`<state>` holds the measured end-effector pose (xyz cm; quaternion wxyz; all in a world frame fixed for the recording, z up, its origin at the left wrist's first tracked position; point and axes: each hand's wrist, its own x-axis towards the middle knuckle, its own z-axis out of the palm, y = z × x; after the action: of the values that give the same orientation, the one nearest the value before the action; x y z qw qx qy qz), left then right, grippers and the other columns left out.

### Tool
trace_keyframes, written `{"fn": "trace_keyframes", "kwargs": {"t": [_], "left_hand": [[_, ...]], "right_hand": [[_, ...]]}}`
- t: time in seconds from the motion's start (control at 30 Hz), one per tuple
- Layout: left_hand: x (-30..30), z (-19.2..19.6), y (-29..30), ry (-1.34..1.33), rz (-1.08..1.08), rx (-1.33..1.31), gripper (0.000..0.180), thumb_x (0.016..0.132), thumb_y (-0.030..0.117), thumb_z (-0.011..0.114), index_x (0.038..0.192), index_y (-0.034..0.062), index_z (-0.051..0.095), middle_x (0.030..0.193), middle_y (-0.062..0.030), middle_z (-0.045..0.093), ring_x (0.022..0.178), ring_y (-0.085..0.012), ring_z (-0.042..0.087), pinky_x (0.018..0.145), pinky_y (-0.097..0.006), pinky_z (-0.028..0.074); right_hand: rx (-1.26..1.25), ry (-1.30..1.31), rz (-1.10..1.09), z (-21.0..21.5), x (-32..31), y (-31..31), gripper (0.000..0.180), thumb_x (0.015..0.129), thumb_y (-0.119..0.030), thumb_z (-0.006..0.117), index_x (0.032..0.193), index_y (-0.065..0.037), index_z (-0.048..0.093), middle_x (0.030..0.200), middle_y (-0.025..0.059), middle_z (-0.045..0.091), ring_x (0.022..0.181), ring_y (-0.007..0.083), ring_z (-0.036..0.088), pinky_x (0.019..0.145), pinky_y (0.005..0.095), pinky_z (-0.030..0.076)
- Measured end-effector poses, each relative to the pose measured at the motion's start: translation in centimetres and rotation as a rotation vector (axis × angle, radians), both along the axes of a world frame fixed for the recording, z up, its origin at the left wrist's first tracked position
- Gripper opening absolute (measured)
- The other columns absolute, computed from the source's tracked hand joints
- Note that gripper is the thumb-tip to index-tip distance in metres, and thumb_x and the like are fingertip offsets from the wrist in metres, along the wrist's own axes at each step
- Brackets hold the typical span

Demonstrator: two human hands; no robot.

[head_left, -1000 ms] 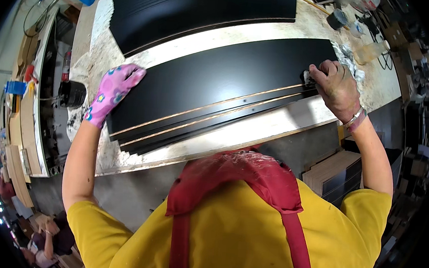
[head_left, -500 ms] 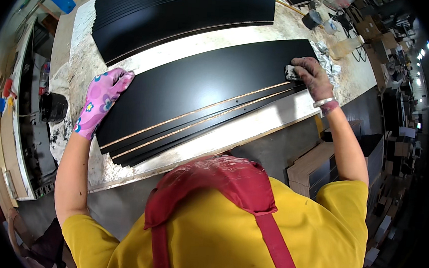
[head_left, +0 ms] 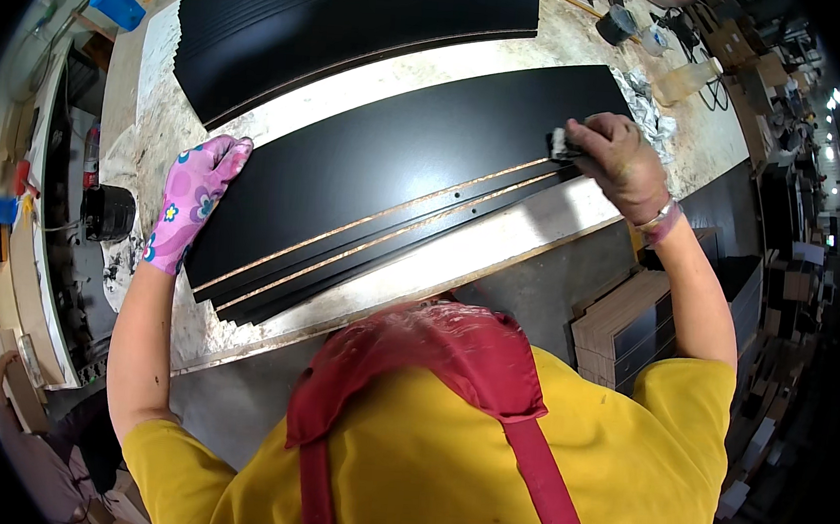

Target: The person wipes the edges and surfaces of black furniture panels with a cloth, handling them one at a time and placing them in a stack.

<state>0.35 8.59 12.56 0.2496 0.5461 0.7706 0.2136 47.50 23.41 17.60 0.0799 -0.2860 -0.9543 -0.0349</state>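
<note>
Several black boards lie in an overlapping, stepped stack on the worktable, the top black panel (head_left: 399,144) slanting across it. Two bare particleboard-coloured edges and small dark holes show along its near side. My left hand (head_left: 191,192), in a pink flowered glove, is closed at the panel's left end, fingertips against its edge. My right hand (head_left: 626,164), stained and with a band at the wrist, pinches a small black-and-white wad (head_left: 563,145), perhaps cloth or sponge. The wad is at the panel's near edge, close to its right end.
Another stack of black panels (head_left: 359,24) lies at the table's far side. Crumpled white paper or cloth (head_left: 656,113), a plastic bottle (head_left: 686,81) and a dark cup (head_left: 616,25) stand at right. A black tub (head_left: 108,213) is at left. Another person (head_left: 51,460) appears lower left.
My right hand has drawn the wad slightly left along the panel's near edge, and the wrist has turned. My left hand stays at the left end.
</note>
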Motion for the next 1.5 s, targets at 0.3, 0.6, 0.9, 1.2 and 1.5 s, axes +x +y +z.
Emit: {"fn": "trace_keyframes", "kwargs": {"t": [0.3,0.6,0.9,1.2,1.5], "left_hand": [[0.7,0.8,0.2,0.058,0.01,-0.042,0.043,0.094,0.044,0.057,0.101,0.0036,0.067,0.074,-0.0129,0.061,0.068,-0.0218,0.056,0.07,-0.033,0.046],[0.2,1.6,0.1,0.058,-0.07,-0.055,0.053,0.093,0.053,0.054,0.094,0.0011,0.064,0.078,-0.0157,0.06,0.074,-0.0267,0.057,0.071,-0.037,0.044],[-2.0,0.6,0.8,0.0,-0.249,-0.029,0.04,0.093,0.038,0.058,0.094,-0.0014,0.065,0.086,-0.0153,0.067,0.081,-0.0242,0.064,0.074,-0.036,0.047],[-3.9,-2.5,0.7,-0.095,-0.281,0.095,0.032,0.091,0.031,0.061,0.101,0.0016,0.069,0.09,-0.017,0.069,0.084,-0.0278,0.065,0.079,-0.036,0.049],[-3.7,-2.5,0.5,-0.409,-0.589,0.497,0.037,0.091,0.036,0.061,0.103,0.0012,0.066,0.088,-0.0109,0.065,0.079,-0.0208,0.06,0.075,-0.032,0.046]], "right_hand": [[0.093,-0.056,0.234,-0.2,-5.0,-1.4,0.049,0.07,-0.006,0.072,0.117,-0.013,0.06,0.098,0.0069,0.059,0.09,0.0278,0.059,0.077,0.0398,0.048],[0.067,0.008,0.283,-0.9,-11.9,-4.7,0.031,0.075,-0.011,0.069,0.106,-0.012,0.064,0.091,0.0055,0.059,0.085,0.0258,0.058,0.073,0.0373,0.049],[0.001,0.184,0.634,-2.9,-31.0,-14.7,0.014,0.084,-0.014,0.058,0.092,-0.002,0.062,0.089,0.0135,0.06,0.084,0.0286,0.06,0.073,0.0418,0.05],[0.012,0.149,0.595,-1.8,-32.9,-16.7,0.015,0.086,-0.016,0.057,0.086,-0.002,0.064,0.09,0.0136,0.06,0.086,0.0282,0.061,0.071,0.0405,0.049],[0.059,0.176,0.563,-1.8,-29.4,-15.0,0.017,0.08,-0.014,0.058,0.094,-0.007,0.062,0.088,0.008,0.06,0.083,0.0248,0.06,0.068,0.037,0.049]]}}
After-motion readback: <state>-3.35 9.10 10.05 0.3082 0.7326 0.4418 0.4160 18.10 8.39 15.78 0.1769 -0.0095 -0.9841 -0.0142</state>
